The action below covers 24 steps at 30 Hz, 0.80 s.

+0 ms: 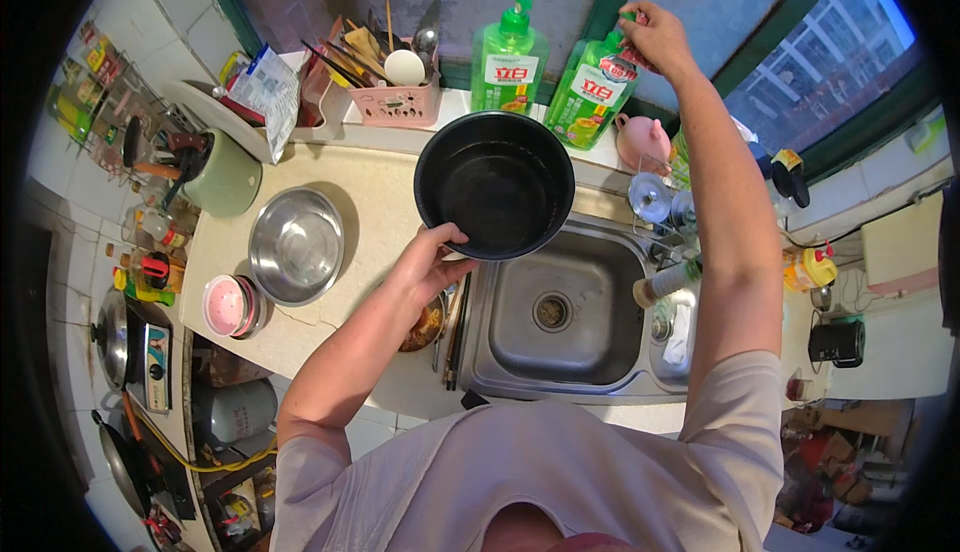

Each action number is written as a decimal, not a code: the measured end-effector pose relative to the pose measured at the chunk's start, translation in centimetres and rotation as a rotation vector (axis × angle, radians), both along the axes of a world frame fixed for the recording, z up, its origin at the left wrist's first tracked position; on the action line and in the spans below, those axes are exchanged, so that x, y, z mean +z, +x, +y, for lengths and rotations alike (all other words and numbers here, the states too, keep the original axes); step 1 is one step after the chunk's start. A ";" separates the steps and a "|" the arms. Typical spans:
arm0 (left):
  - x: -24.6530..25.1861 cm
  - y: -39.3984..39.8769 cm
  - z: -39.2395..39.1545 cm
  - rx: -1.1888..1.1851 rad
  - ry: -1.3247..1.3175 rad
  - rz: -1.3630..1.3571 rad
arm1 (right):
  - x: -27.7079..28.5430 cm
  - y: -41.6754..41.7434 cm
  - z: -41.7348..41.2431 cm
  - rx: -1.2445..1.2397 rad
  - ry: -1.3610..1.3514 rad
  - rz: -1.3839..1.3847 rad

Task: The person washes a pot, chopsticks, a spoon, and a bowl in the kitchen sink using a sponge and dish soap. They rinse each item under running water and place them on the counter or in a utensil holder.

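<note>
My left hand (435, 263) grips the near rim of a round black pot (495, 192), thumb inside the wall. The pot is held over the counter and the back left edge of the stainless steel sink (570, 304). My right hand (658, 38) is raised at the pump top of a green dish soap bottle (592, 94), which leans a little. Between its fingers is a small red textured scrubber (639, 56); its exact kind is hard to tell. A second green pump bottle (510, 64) stands to the left on the windowsill.
On the left counter sit a steel bowl (296, 246), small stacked bowls (225, 306) and a green knife holder (225, 177). A pink utensil basket (397, 104) and a pink teapot (643, 139) stand on the sill. Chopsticks (456, 334) lie beside the sink.
</note>
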<state>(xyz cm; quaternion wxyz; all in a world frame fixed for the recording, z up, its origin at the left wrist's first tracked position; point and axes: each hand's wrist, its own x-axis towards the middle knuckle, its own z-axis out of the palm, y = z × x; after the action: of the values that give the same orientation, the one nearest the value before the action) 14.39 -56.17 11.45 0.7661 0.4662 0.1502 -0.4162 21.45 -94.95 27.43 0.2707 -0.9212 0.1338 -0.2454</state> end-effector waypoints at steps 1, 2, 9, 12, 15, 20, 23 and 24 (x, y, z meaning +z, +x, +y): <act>0.4 0.0 -0.2 0.004 0.008 0.001 | 0.6 -0.3 1.2 0.014 0.024 0.030; 0.6 0.2 -0.2 0.009 0.015 0.001 | 1.0 -0.4 1.9 0.011 0.015 0.065; 1.5 1.3 -0.6 -0.015 -0.065 -0.029 | 2.0 -1.5 2.7 -0.021 -0.410 0.151; 1.6 1.8 -0.7 -0.007 -0.070 -0.038 | 3.4 -0.9 4.4 -0.016 -0.567 0.079; 1.5 2.2 -1.0 0.021 -0.070 -0.055 | 3.9 1.2 7.7 0.138 -0.668 -0.150; 1.7 2.9 -1.9 0.046 -0.093 -0.045 | 3.1 6.2 11.0 0.273 -0.420 -0.034; 1.7 3.4 -1.9 0.077 -0.096 -0.082 | 2.8 7.1 11.8 0.286 -0.217 0.238; 1.7 3.5 -2.1 0.073 -0.091 -0.077 | 2.3 7.4 11.4 0.234 -0.298 0.182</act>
<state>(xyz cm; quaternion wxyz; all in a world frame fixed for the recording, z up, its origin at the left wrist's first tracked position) 17.90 -58.27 13.18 0.8063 0.4408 0.1185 -0.3762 28.89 -83.51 29.77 0.1449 -0.9787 0.0118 -0.1452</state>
